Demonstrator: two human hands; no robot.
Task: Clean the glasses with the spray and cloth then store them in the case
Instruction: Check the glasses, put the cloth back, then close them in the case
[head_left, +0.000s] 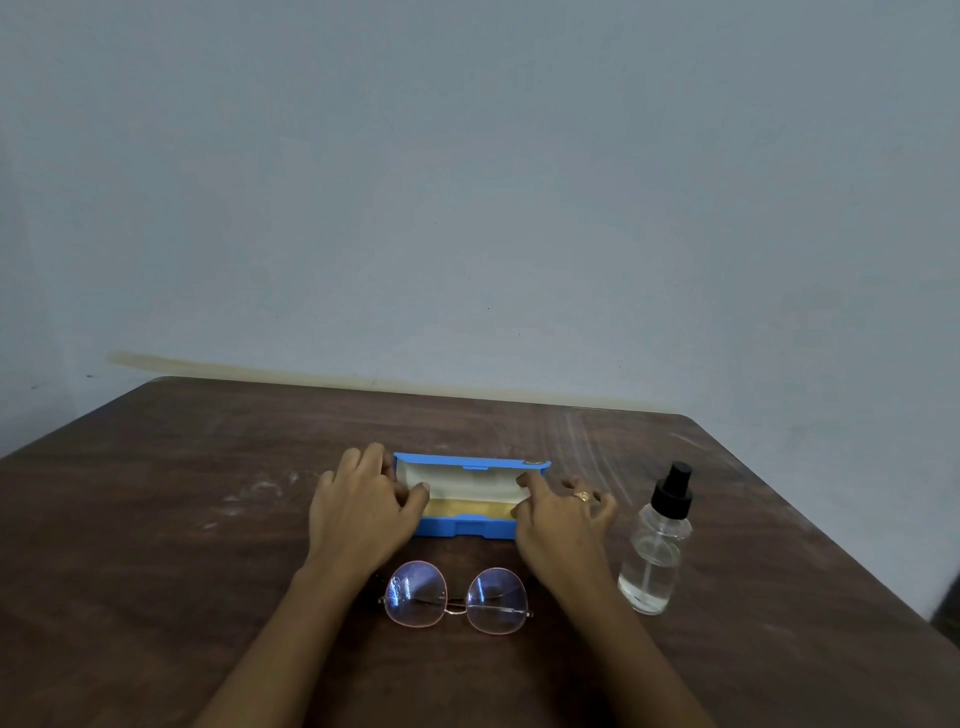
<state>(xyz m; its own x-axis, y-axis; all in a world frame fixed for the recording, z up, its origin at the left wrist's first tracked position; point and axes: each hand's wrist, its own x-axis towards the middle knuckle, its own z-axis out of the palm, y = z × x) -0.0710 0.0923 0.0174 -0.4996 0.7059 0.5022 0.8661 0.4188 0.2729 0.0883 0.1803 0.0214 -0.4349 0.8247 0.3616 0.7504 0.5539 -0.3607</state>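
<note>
Presently both grips, left hand (358, 512) and right hand (563, 525), clasp the case (462, 527); withdrawing might topple the spray bottle (654, 561) at three o'clock.

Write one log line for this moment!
case: open | left hand: grips case | right hand: grips case | glasses, spray: untouched

Blue rectangular hard case (462, 527) is farthest of the 3 things. Its lid is swung up & open, cream lining inside the lid, sth yellow in the base (cloth or lining, can't tell). L hand (363, 514) grips its left end, R hand (563, 525) its right end. Round thin-metal-rimmed glasses (418, 597) lie just in front of the case, not touching it, arms folded, 2 lenses w/ bluish glare. Clear spray bottle (655, 551) w/ black pump top stands upright to the right of the case, clear liquid inside.
</note>
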